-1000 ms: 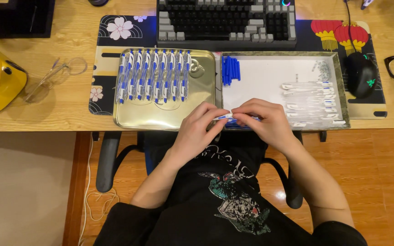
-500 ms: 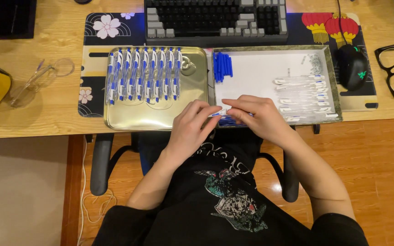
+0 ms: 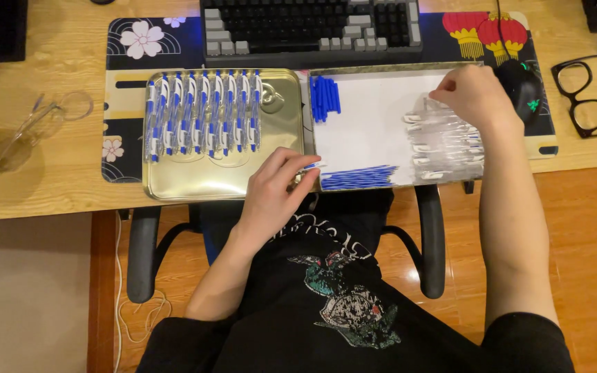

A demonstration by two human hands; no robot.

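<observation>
At the far left of the wooden worktop (image 3: 50, 186), clear safety glasses (image 3: 32, 128) are lying beside the floral desk mat (image 3: 122, 90). A gold metal tray (image 3: 174, 186) is sitting on the mat's left part, carrying a row of assembled blue-and-white pens (image 3: 202, 114); each pen's long axis is running away from the person, all parallel and touching side by side. A dark keyboard (image 3: 309, 27) is standing just behind both trays.

The left hand (image 3: 274, 190) is resting at the near edge where the two trays meet, fingers curled in a closed grip on a thin pen part (image 3: 312, 166) whose tip is pointing right toward a fan of blue refills (image 3: 357, 178); these are lying roughly crosswise along the near edge of the white-lined tray (image 3: 374, 124). A stack of blue caps (image 3: 325, 98) is lying at that tray's far left corner, axes pointing away.

The right hand (image 3: 475, 93) is reaching over the clear pen barrels (image 3: 443, 141), which are lying crosswise; whether its grip is holding one cannot be told. A black mouse (image 3: 523, 86) is sitting just beside it, partly hidden. Black-framed spectacles (image 3: 589, 97) are lying at far right.
</observation>
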